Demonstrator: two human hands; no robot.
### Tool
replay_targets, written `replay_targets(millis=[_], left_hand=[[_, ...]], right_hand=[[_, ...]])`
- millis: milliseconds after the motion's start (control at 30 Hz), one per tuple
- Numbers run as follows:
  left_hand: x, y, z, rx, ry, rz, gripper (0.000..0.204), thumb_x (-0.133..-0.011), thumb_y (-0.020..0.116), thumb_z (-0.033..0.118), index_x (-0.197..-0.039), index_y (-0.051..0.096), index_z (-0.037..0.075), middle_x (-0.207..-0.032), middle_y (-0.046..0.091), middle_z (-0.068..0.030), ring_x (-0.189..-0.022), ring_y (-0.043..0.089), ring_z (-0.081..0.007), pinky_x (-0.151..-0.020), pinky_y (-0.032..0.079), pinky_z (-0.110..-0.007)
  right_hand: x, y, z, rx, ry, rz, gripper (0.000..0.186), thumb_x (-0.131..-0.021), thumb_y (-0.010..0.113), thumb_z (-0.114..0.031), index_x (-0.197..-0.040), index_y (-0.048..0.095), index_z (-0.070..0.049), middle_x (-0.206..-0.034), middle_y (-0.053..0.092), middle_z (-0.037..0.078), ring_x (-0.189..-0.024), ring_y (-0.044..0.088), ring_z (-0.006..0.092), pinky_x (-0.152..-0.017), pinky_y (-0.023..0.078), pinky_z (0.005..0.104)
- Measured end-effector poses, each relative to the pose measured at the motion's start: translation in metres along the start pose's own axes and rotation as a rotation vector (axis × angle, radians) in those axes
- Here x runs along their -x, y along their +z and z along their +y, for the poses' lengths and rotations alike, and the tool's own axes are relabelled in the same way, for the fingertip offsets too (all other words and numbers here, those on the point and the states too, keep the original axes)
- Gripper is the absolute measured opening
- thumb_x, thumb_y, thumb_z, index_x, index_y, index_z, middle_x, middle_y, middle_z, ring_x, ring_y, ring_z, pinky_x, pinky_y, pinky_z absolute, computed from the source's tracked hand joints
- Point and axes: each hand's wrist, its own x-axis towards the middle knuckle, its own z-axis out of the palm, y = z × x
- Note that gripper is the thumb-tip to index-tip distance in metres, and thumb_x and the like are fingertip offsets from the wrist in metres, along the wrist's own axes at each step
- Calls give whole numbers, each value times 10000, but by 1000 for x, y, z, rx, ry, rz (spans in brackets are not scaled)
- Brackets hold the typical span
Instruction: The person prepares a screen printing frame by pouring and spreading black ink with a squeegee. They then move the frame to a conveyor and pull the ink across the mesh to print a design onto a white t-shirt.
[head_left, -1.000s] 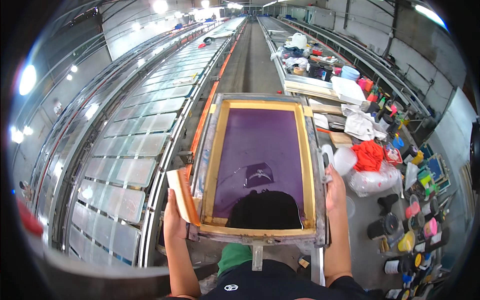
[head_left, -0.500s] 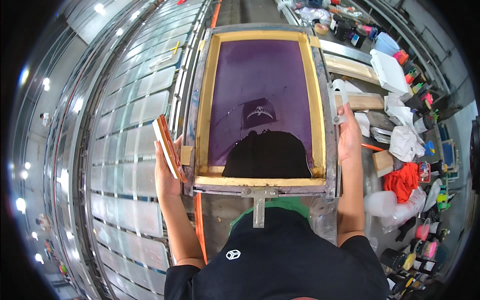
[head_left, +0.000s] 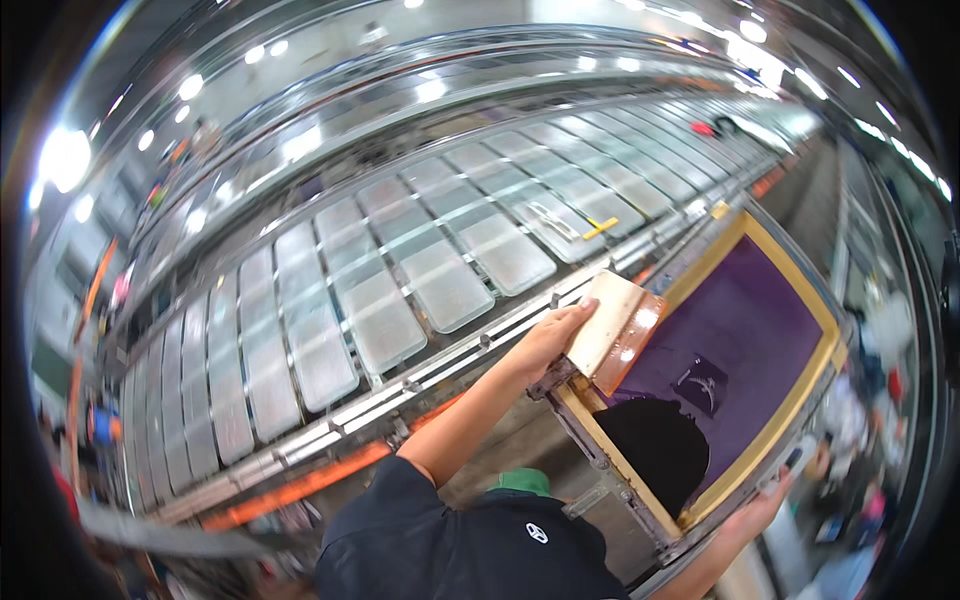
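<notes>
In my left hand [head_left: 557, 343] is a squeegee [head_left: 610, 325] with a pale wooden grip and a glossy orange-brown blade, held over the left edge of a printing screen. That screen frame [head_left: 826, 330] has yellow tape along its inner sides and a purple mesh [head_left: 745, 330]. Black ink [head_left: 655, 445] pools at the mesh's near end. A small dark patch [head_left: 700, 387] with a pale design lies just beyond the ink. My right hand [head_left: 757, 515] is closed around the screen's right side, fingers partly hidden. The screen is tilted in view, lifted before my body.
A long printing table [head_left: 385, 330] with rows of pale glassy platens runs along the left, edged by a metal rail [head_left: 375, 405]. On one platen lies a yellow tool [head_left: 600, 229]. Blurred containers and cloths crowd the right side. An orange strip [head_left: 340, 470] runs below the rail.
The view has swung left toward the printing table, so the screen now appears at the right and slanted. My left hand has brought the squeegee over the screen's left edge; my right still holds on.
</notes>
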Motion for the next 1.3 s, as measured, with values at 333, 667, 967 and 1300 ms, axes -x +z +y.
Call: replay_targets(millis=[333, 667, 967, 1300], left_hand=[[-191, -15, -44, 114, 57, 380, 517, -981, 602, 505, -1123, 693, 17, -950, 708, -56, -789, 647, -88, -686, 502, -244], [-524, 81, 22, 97, 70, 174, 561, -977, 586, 546, -1113, 690, 11, -930, 687, -43, -799, 603, -83, -709, 477, -262], [-816, 171, -11, 155, -18, -30, 441, -1026, 563, 351, -1170, 669, -52, -1111, 709, -82, -987, 649, -145, -913, 487, -300], [-1102, 266, -7, 52, 30, -41, 424, -1039, 543, 336, -1179, 651, -49, -1158, 689, -87, -1031, 633, -128, -904, 483, -292]], right_hand=[[-309, 155, 103, 202, 95, -364, 354, -1064, 453, -390, -1212, 539, -81, -1238, 561, 112, -1134, 551, 231, -995, 428, 371], [-582, 213, 73, 230, 41, -241, 293, -1007, 567, -354, -1110, 573, -80, -1181, 577, 67, -1158, 519, 232, -1036, 396, 424], [-771, 243, 98, 313, -67, 16, 487, -1033, 536, -401, -1337, 535, -21, -1262, 611, 81, -1142, 578, 206, -1009, 433, 353], [-1058, 335, 122, 291, -89, -84, 353, -1028, 582, -300, -1250, 593, -26, -1121, 663, 53, -1013, 631, 137, -893, 489, 296]])
